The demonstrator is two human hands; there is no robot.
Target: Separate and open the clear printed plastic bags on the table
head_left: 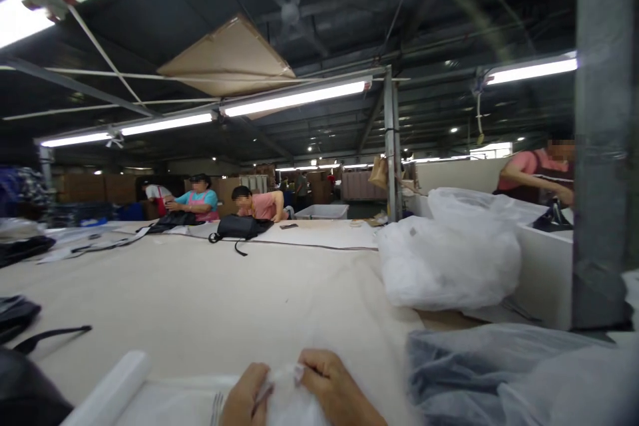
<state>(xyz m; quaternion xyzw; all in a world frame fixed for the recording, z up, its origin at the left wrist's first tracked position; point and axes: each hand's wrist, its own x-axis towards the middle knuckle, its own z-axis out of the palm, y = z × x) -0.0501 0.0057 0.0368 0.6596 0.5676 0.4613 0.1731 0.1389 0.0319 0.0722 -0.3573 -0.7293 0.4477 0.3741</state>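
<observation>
At the bottom middle of the head view, my left hand (245, 394) and my right hand (335, 386) are close together over the near table edge. Both are closed on a thin whitish plastic bag (292, 396), which bunches up between them. Its lower part runs out of the picture. Left of my hands lies a white roll (112, 389) with a flat translucent plastic sheet (170, 403) beside it. To the right rests a clear plastic bag with dark contents (449, 363).
A large bundle of white plastic (449, 253) sits at the table's right, before a grey post (602, 146). Black straps (52, 336) and dark goods lie at left. Across the cream tabletop (239, 299), several people work; one leans over a black bag (242, 226).
</observation>
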